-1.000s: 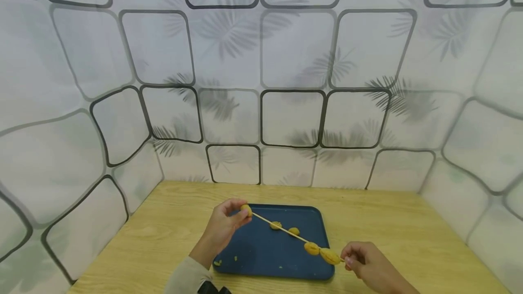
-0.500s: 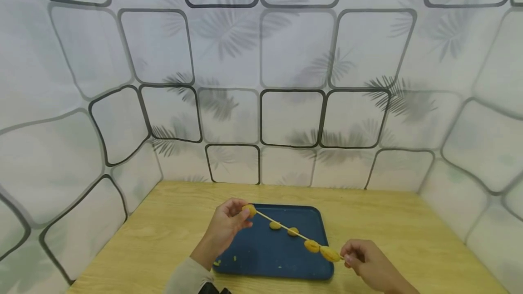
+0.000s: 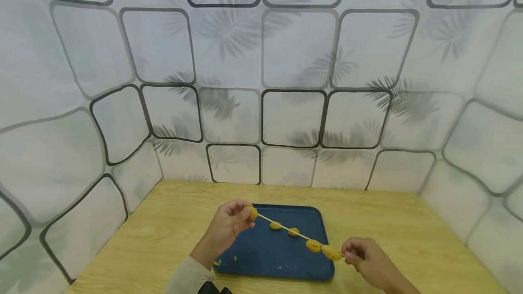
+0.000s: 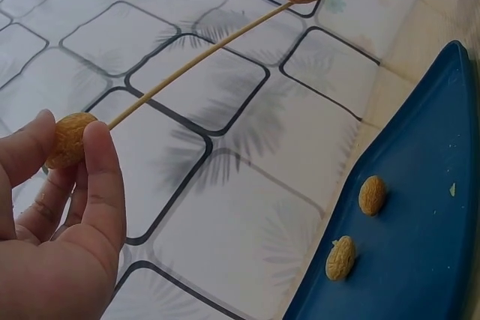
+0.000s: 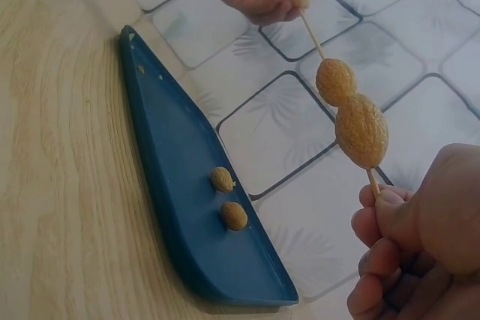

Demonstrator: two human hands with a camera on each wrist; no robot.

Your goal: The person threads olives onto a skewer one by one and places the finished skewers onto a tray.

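A thin wooden skewer (image 3: pixel 282 226) slants over the tray between the hands. My left hand (image 3: pixel 226 228) pinches a golden-brown wrinkled ball (image 4: pixel 71 140) between thumb and fingers at the skewer's upper left end; how deep the tip sits in it is hidden. Two more such balls, a smaller one (image 5: pixel 335 82) and a larger one (image 5: pixel 361 131), are threaded side by side near the other end. Just below them my right hand (image 3: pixel 369 260) pinches the skewer's short bare end between thumb and fingers.
Below the skewer a dark blue tray (image 3: pixel 269 257) lies on the light wooden table (image 3: pixel 143 244). Two loose balls, one (image 4: pixel 373 195) beside another (image 4: pixel 340 258), rest on it with small crumbs. A patterned cloth wall (image 3: pixel 294 117) encloses the table's back and sides.
My left hand and its ball have shifted slightly right, a little closer to the threaded balls. The right hand has risen slightly with the skewer's end.
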